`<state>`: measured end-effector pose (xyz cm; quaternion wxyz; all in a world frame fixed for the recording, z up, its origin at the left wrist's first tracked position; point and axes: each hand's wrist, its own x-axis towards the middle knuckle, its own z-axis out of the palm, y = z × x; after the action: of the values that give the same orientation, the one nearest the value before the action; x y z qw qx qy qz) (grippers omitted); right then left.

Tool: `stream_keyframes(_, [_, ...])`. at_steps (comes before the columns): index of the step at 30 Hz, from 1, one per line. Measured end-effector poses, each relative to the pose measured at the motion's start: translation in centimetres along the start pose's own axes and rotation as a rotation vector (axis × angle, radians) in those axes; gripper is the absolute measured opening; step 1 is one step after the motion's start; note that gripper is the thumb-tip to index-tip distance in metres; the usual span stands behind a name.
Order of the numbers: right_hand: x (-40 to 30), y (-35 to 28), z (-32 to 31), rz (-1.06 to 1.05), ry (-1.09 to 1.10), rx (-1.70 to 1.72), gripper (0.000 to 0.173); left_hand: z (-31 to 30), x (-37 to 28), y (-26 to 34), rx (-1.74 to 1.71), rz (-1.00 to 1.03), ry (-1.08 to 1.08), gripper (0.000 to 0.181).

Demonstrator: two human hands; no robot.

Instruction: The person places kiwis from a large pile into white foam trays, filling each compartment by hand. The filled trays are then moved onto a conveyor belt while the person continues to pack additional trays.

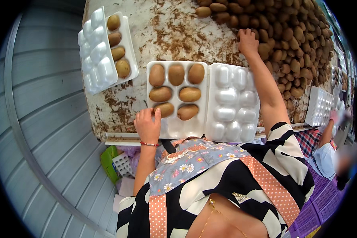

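An open white foam fruit tray (203,119) lies in front of me, with several kiwifruits in its left half; its right half, the moulded lid (232,114), holds none. My left hand (148,123) is at the tray's left edge, its thumb and fingers at a kiwifruit (164,110) in the third row; whether it grips the fruit I cannot tell. My right hand (248,41) reaches to the near left side of a large kiwifruit pile (285,38). Its fingertips are among the fruits, and their hold is hidden.
A second foam tray (132,56) with kiwifruits and a half-raised lid stands at the left on the stained table (172,32). Stacked foam trays (319,105) are at the right, near a co-worker's arm (326,134). Purple crates (309,214) stand lower right, a ribbed wall (47,98) at left.
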<state>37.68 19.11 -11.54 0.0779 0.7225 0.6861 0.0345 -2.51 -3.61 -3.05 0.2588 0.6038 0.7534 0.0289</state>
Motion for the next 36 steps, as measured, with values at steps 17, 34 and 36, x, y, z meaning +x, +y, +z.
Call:
stream_keyframes(17, [-1.3, 0.8, 2.8, 0.04, -0.007, 0.337, 0.061, 1.7, 1.6, -1.4, -0.017, 0.446, 0.157, 0.07])
stream_keyframes(34, [-5.3, -8.1, -11.4, -0.451, 0.307, 1.246, 0.033, -0.2, 9.8, 16.7, -1.954, -0.169, -0.725, 0.074])
stream_keyframes(36, [-7.3, -8.3, -14.0, -0.635, 0.21, 1.072, 0.033, 0.5, 10.7, 16.9, -2.22, -0.286, -0.882, 0.067])
